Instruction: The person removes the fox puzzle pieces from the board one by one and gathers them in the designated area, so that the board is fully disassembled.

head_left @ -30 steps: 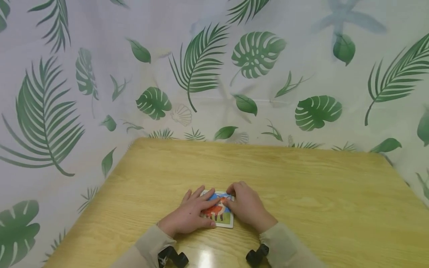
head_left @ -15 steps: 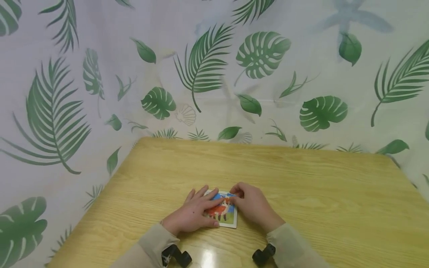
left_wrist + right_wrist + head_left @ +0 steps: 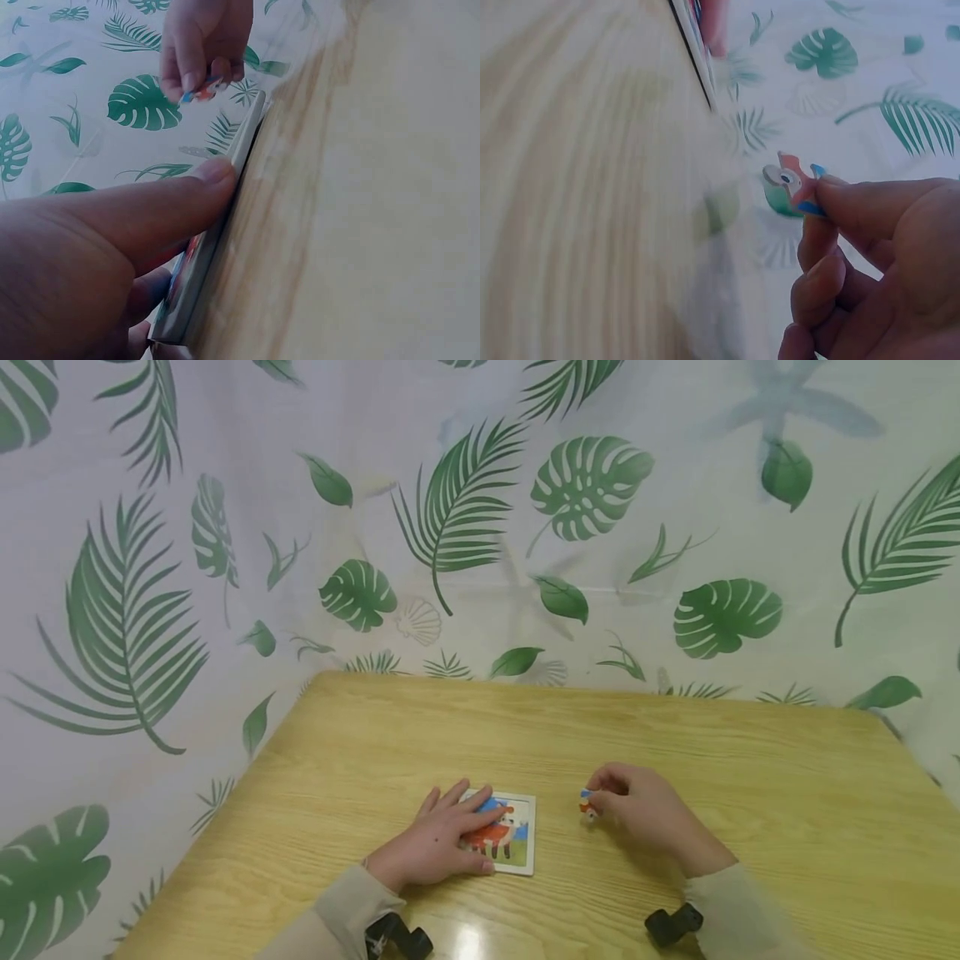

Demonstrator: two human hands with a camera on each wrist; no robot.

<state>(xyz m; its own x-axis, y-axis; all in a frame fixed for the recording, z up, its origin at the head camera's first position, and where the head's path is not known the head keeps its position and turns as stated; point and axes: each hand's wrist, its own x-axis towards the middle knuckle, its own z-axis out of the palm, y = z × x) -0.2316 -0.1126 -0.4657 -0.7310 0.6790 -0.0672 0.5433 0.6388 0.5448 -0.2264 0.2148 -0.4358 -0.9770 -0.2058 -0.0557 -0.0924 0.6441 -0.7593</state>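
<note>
Beige-sleeved, the left hand (image 3: 433, 839) rests with fingers spread on a picture puzzle (image 3: 517, 852) on the worktop (image 3: 360, 739), mostly filled where visible yet seemingly bare at its far right corner, while further right the right hand (image 3: 648, 806) pinches one loose piece (image 3: 586, 802).

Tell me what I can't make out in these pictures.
Head view: the left part of the puzzle, covered by the left hand.
Right wrist view: one end of the loose piece, covered by the right hand.
Left wrist view: the loose piece's print, small and blurred.
</note>
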